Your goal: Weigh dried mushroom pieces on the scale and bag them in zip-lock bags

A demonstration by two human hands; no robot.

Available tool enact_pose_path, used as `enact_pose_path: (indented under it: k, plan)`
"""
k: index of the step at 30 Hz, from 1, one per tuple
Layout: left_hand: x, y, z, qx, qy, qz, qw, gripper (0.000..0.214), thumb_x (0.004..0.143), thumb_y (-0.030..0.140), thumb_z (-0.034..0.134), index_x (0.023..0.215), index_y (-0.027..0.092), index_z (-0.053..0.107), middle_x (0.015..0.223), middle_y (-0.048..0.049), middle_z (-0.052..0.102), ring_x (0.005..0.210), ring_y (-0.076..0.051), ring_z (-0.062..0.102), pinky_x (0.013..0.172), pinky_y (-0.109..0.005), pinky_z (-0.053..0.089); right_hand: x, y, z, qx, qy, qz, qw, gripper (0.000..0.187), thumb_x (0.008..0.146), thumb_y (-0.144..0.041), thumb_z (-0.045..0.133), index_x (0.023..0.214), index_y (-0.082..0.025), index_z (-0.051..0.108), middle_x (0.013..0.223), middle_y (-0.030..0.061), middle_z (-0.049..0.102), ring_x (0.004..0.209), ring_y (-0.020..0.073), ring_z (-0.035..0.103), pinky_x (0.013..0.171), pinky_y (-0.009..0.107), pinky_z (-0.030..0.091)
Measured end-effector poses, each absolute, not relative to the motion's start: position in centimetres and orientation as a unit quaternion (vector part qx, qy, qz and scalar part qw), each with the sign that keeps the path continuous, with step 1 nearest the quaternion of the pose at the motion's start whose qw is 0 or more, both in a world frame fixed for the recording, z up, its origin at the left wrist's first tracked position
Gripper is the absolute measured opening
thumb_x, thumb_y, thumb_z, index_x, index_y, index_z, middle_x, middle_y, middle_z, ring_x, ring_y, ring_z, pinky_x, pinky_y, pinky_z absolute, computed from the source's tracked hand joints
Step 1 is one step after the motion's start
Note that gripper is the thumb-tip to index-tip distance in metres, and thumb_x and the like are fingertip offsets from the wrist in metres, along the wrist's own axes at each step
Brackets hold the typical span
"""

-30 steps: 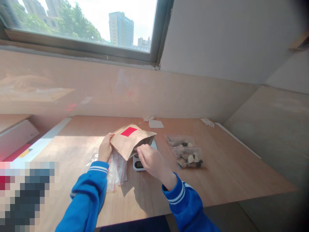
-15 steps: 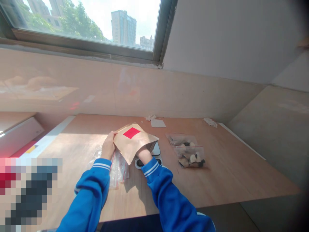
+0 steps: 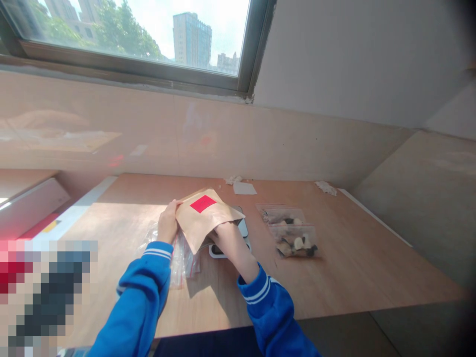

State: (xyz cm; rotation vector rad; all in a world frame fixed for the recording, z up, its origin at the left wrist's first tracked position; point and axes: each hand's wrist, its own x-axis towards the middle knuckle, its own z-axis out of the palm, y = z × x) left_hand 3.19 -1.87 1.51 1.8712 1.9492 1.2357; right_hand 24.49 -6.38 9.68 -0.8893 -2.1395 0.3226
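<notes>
A kraft paper bag (image 3: 201, 219) with a red square label sits folded open above a digital scale (image 3: 241, 227), partly hiding it. My left hand (image 3: 168, 222) pinches the bag's left edge. My right hand (image 3: 229, 243) lies at the bag's lower right edge, its fingertips hidden under or inside the paper. Whatever those fingers touch cannot be seen. Below my left hand lies a clear zip bag (image 3: 182, 260) with a red seal strip. Two clear zip bags of pale and dark chunks (image 3: 295, 242) lie to the right.
The wooden tabletop (image 3: 334, 277) ends at a wall below a window (image 3: 141, 39). A white paper slip (image 3: 244, 188) and tissue scraps (image 3: 325, 188) lie along the far edge. A pixelated patch (image 3: 48, 297) covers the lower left.
My right hand first pushed forward into the bag's lower edge, then drew back toward me, showing its wrist again. My left hand and the bag stayed nearly still.
</notes>
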Motion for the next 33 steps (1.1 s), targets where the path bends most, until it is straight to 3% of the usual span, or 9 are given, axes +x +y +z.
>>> enact_pose_path:
  k: [5,8,11,16,21,28,33]
  plan:
    - [2.9,-1.7,1.0,0.636,0.642,0.421,0.075,0.037,0.091,0.028,0.034,0.117,0.019,0.059,0.115,-0.0084,0.066,0.103,-0.024,0.062,0.093,-0.036,0.046,26.7,-7.4,9.1,-0.373,-0.877,0.068,0.296,0.035,0.086,-0.006,0.051,0.112,-0.022,0.067,0.116,0.0113,0.068,0.111,0.027,0.063,0.092,0.04,0.056]
    - [2.9,-1.6,0.9,0.64,0.637,0.424,0.069,0.038,0.092,0.028,0.032,0.118,0.019,0.059,0.116,-0.009,0.065,0.103,-0.024,0.061,0.093,-0.036,0.046,27.9,-7.8,8.8,-0.371,-0.878,0.063,0.295,0.031,0.086,-0.004,0.048,0.104,-0.021,0.067,0.11,0.0105,0.067,0.103,0.0244,0.065,0.087,0.038,0.057]
    - [2.8,-1.6,0.9,0.641,0.639,0.418,0.071,0.039,0.091,0.029,0.034,0.119,0.019,0.059,0.116,-0.009,0.066,0.103,-0.024,0.061,0.093,-0.036,0.046,29.1,-8.5,9.3,-0.347,-0.869,0.087,0.341,0.027,0.089,-0.006,0.045,0.099,-0.021,0.065,0.106,0.008,0.067,0.102,0.0209,0.066,0.09,0.037,0.057]
    - [2.8,-1.7,1.0,0.634,0.649,0.414,0.079,0.04,0.092,0.03,0.033,0.12,0.017,0.059,0.116,-0.0099,0.067,0.101,-0.025,0.063,0.093,-0.036,0.046,31.2,-9.9,10.3,-0.31,-0.812,0.15,0.47,0.018,0.09,-0.011,0.053,0.1,-0.023,0.062,0.119,0.0074,0.066,0.115,0.0197,0.062,0.099,0.037,0.052]
    - [2.8,-1.7,0.9,0.625,0.659,0.41,0.076,0.039,0.09,0.03,0.038,0.121,0.018,0.059,0.116,-0.0096,0.067,0.101,-0.026,0.063,0.09,-0.035,0.046,32.8,-9.2,8.2,-0.37,-0.739,0.097,0.555,0.013,0.089,-0.017,0.06,0.1,-0.023,0.061,0.116,0.0095,0.067,0.111,0.0226,0.063,0.097,0.042,0.051]
    - [2.8,-1.7,0.7,0.625,0.662,0.408,0.066,0.037,0.09,0.027,0.04,0.121,0.021,0.058,0.117,-0.0078,0.067,0.101,-0.026,0.063,0.087,-0.034,0.047,32.7,-5.3,2.9,-0.443,-0.788,0.072,0.421,0.023,0.093,-0.014,0.047,0.106,-0.021,0.064,0.12,0.0114,0.064,0.114,0.0249,0.06,0.098,0.043,0.05]
    - [2.6,-1.6,0.4,0.629,0.657,0.41,0.065,0.035,0.089,0.026,0.04,0.12,0.021,0.057,0.117,-0.0072,0.067,0.099,-0.024,0.063,0.085,-0.033,0.047,32.3,-4.2,2.4,-0.429,-0.811,0.102,0.384,0.029,0.092,-0.025,0.054,0.12,-0.022,0.061,0.133,0.0117,0.058,0.125,0.0266,0.054,0.104,0.046,0.047]
